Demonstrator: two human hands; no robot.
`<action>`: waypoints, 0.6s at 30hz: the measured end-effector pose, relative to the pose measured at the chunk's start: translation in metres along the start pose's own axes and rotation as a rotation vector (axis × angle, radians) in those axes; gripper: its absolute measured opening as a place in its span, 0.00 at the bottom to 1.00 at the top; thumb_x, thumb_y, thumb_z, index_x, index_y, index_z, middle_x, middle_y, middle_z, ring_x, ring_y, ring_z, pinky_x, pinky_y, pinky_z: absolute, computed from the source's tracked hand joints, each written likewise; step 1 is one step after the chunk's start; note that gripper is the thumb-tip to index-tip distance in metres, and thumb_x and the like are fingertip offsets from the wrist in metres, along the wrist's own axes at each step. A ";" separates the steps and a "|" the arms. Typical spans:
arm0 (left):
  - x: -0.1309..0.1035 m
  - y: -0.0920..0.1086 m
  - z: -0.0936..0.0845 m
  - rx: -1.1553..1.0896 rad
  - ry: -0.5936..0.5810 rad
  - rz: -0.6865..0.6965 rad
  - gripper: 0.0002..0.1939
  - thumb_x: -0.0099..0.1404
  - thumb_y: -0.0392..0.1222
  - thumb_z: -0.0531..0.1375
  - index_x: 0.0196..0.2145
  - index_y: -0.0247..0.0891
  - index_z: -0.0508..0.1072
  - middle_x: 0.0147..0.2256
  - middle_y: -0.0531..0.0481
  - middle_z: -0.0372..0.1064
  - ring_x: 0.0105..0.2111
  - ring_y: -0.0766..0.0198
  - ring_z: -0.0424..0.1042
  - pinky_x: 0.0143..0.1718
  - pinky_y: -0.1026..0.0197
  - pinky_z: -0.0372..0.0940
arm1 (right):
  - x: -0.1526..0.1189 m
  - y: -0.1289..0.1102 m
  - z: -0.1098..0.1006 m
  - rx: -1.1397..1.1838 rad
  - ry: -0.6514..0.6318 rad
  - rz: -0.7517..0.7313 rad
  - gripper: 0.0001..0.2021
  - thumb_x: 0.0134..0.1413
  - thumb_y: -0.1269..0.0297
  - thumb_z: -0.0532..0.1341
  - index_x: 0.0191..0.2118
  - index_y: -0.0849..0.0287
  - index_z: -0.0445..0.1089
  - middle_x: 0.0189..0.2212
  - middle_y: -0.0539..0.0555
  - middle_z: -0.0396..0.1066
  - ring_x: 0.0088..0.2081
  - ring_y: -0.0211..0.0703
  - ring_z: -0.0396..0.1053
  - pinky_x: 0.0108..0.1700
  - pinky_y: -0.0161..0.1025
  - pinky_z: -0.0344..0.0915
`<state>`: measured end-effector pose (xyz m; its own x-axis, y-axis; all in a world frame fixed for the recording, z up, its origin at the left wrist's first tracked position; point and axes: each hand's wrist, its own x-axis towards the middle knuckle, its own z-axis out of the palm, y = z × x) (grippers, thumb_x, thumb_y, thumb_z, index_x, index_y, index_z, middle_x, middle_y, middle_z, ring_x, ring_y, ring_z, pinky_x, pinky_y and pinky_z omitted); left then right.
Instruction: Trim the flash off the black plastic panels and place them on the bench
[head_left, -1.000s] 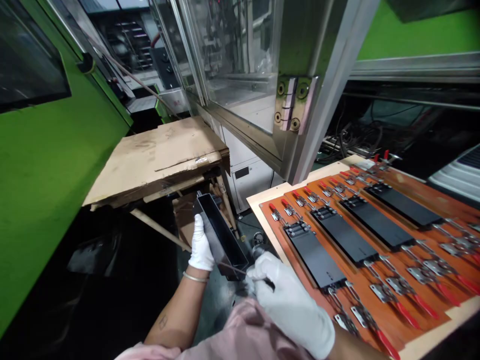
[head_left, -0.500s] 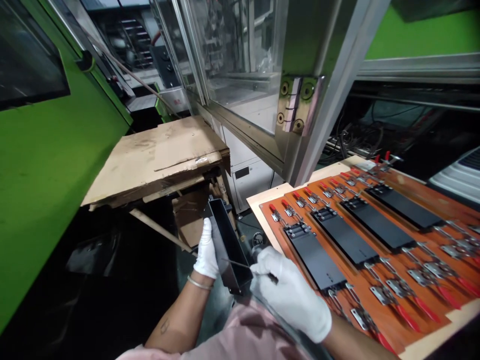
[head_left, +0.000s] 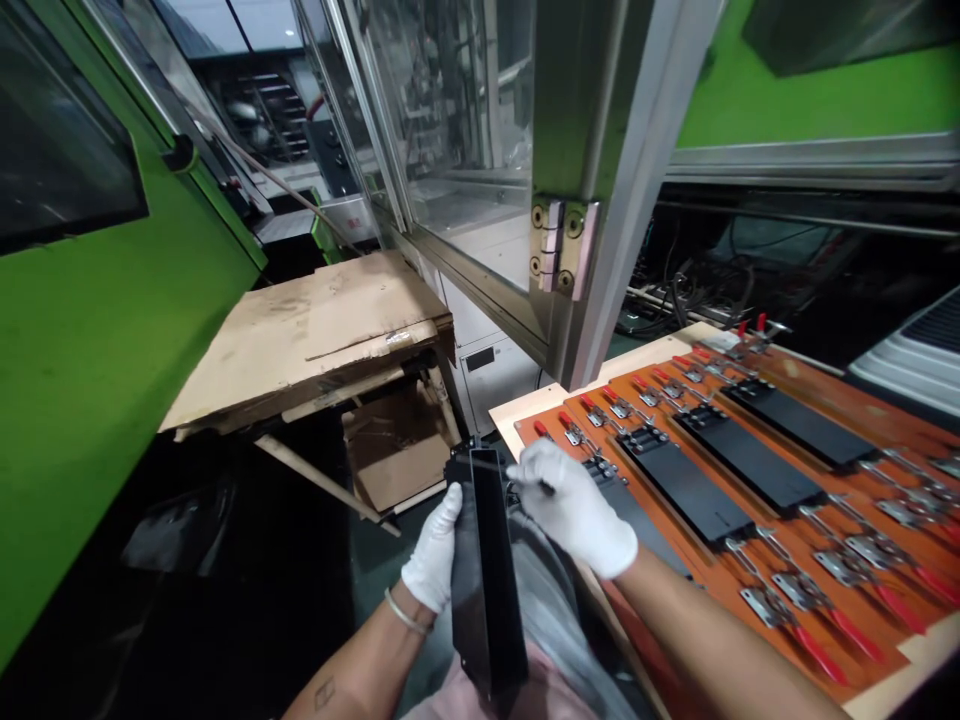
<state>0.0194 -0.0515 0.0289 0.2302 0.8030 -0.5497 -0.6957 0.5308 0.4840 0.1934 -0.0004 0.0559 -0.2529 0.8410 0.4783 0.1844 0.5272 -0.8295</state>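
My left hand (head_left: pixel 433 552), in a white glove, is closed on the left side of a long, narrow black open-topped box (head_left: pixel 471 600). The box slants away from my body, its near end against my lap. In my right hand (head_left: pixel 574 508), also gloved in white, is a thin-bladed tool (head_left: pixel 491 465) with a dark handle mostly hidden by the fingers. Its blade crosses the opening near the box's far end. Whether the blade touches the rim I cannot tell.
To the right, an orange fixture board (head_left: pixel 637 640) carries several dark flat panels (head_left: pixel 686 483) under red-handled toggle clamps (head_left: pixel 821 640). A cardboard-topped table (head_left: pixel 315 330) stands front left, a cardboard box (head_left: pixel 394 450) beneath it. A framed glass door (head_left: pixel 592 290) juts in ahead.
The blade has gone from the box's near end to its far end as my right hand moved away from my body. The box has shifted nearer to me and stands straighter in view.
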 end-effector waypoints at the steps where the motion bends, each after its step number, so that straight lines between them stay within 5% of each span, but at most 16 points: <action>1: 0.002 -0.003 -0.003 -0.009 -0.037 -0.010 0.20 0.56 0.57 0.64 0.33 0.35 0.75 0.23 0.49 0.73 0.25 0.60 0.74 0.31 0.60 0.69 | 0.008 0.004 0.000 0.013 0.076 0.080 0.05 0.50 0.69 0.55 0.26 0.57 0.65 0.26 0.50 0.64 0.31 0.41 0.65 0.38 0.39 0.64; 4: 0.011 -0.006 -0.010 -0.055 -0.201 -0.044 0.24 0.51 0.62 0.66 0.27 0.35 0.72 0.19 0.53 0.67 0.18 0.67 0.67 0.21 0.66 0.64 | 0.017 0.006 0.005 0.069 0.204 0.287 0.04 0.50 0.66 0.56 0.32 0.58 0.67 0.28 0.51 0.68 0.30 0.41 0.67 0.36 0.39 0.66; 7: 0.018 -0.005 -0.014 -0.054 -0.291 -0.029 0.29 0.50 0.69 0.62 0.23 0.35 0.68 0.16 0.55 0.58 0.15 0.70 0.60 0.16 0.68 0.58 | 0.006 -0.003 0.016 0.205 0.074 0.336 0.17 0.45 0.68 0.60 0.45 0.59 0.66 0.38 0.53 0.72 0.38 0.42 0.71 0.42 0.40 0.67; 12: 0.024 -0.005 -0.018 0.005 -0.288 -0.056 0.41 0.57 0.77 0.39 0.21 0.35 0.68 0.13 0.55 0.50 0.12 0.71 0.53 0.13 0.66 0.53 | -0.004 -0.015 0.024 0.090 0.001 0.161 0.16 0.48 0.71 0.60 0.45 0.58 0.69 0.42 0.55 0.70 0.45 0.44 0.68 0.51 0.42 0.64; 18: 0.026 -0.009 -0.017 0.105 -0.331 -0.071 0.36 0.36 0.79 0.59 0.13 0.38 0.62 0.09 0.57 0.46 0.08 0.72 0.50 0.09 0.65 0.48 | 0.003 -0.020 0.017 -0.005 -0.097 0.018 0.06 0.46 0.73 0.61 0.33 0.57 0.71 0.34 0.52 0.69 0.41 0.43 0.68 0.44 0.38 0.66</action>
<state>0.0199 -0.0400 -0.0008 0.4952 0.7985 -0.3423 -0.6004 0.5993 0.5296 0.1732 -0.0101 0.0694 -0.3402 0.8348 0.4330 0.1943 0.5129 -0.8362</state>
